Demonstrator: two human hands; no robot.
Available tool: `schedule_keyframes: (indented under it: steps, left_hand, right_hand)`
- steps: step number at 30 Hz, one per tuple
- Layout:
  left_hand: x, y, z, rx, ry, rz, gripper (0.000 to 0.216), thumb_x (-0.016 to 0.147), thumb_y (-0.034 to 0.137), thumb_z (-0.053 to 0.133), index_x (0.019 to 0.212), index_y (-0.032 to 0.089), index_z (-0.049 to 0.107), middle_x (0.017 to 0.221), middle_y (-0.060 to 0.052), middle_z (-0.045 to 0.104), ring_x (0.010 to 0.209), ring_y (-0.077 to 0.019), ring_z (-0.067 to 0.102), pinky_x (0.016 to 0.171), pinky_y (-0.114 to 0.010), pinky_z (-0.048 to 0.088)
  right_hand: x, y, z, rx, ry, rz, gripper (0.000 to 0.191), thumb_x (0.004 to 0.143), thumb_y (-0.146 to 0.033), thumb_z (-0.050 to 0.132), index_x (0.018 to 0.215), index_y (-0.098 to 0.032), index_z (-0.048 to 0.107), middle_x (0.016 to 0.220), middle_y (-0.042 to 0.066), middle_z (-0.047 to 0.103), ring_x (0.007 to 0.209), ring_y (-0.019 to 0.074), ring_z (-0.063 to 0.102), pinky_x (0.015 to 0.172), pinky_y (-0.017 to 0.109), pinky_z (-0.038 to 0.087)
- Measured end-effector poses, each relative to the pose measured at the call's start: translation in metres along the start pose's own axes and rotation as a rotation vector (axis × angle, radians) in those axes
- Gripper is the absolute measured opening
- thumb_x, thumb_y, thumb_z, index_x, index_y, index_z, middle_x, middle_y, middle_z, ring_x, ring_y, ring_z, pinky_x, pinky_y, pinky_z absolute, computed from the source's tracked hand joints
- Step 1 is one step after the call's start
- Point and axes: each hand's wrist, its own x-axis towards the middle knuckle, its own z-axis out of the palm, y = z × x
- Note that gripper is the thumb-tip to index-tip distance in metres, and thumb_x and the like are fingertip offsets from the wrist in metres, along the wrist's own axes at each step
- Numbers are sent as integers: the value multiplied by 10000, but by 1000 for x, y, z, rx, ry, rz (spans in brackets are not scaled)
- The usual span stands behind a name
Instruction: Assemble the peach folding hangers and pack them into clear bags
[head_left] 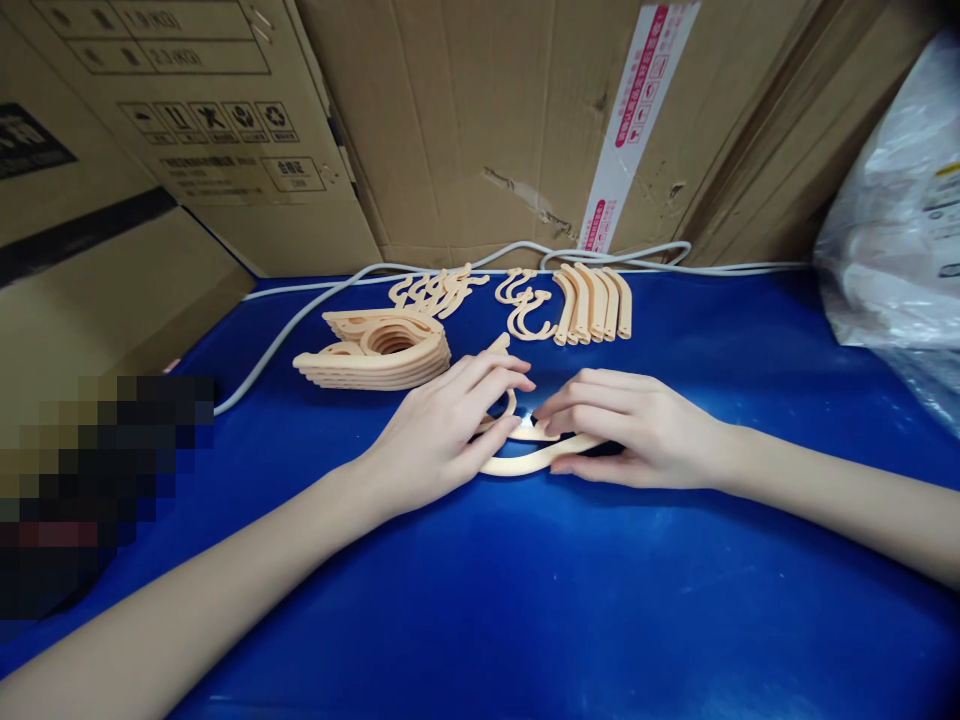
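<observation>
On the blue table surface, a beige plastic folding clothes hanger (pixel 517 465) lies between my two hands, partly covered by them. My left hand (pixel 446 425) pinches its left part, thumb in front and fingers curled over the top. Curled around the right part is my right hand (pixel 637 425), its thumb under the curved arm. Just behind my left hand stands a neat stack of folded beige hangers (pixel 375 372). Farther back are loose hanger hooks (pixel 431 290), more hooks (pixel 529 312), and a row of curved hanger arms (pixel 592 305).
A white cable (pixel 300 315) runs along the table's back edge. Cardboard boxes (pixel 465 120) wall off the back and left. At the right sits a clear plastic bag (pixel 892 220). A dark pixelated patch (pixel 97 490) covers the left edge.
</observation>
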Motion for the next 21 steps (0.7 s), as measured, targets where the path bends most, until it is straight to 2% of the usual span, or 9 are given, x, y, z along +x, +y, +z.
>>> schedule_keyframes:
  steps: [9,14,17,21]
  left_hand:
    - [1,-2,3,-29,-6,18,206,982,248,493,1174,202,550,1356,-60,543,1257,-195,524,1046,-356,441]
    - [1,-3,4,-76,-45,37,209,982,251,498,1178,194,544,1337,-74,549,1247,-197,522,1048,-356,440]
    - [1,-3,4,-109,-51,21,230,978,274,515,1194,197,534,1329,-81,549,1257,-201,520,1047,-359,443]
    - [1,-2,3,-135,-62,-5,257,972,310,533,1209,209,533,1314,-80,554,1280,-209,509,1045,-361,443]
  right_hand:
    - [0,-4,-1,-164,-15,-147,135,942,-238,580,1007,-140,647,1011,58,734,896,186,634,758,327,540]
    - [-1,-5,-1,-210,-21,-178,118,949,-209,552,976,-153,652,996,45,739,865,175,626,727,312,529]
    - [0,-5,-1,-225,-1,-157,114,942,-214,556,971,-155,648,988,46,741,861,177,630,725,311,525]
    - [0,-3,0,-187,36,-18,122,936,-255,565,975,-169,641,941,50,740,837,168,648,720,301,519]
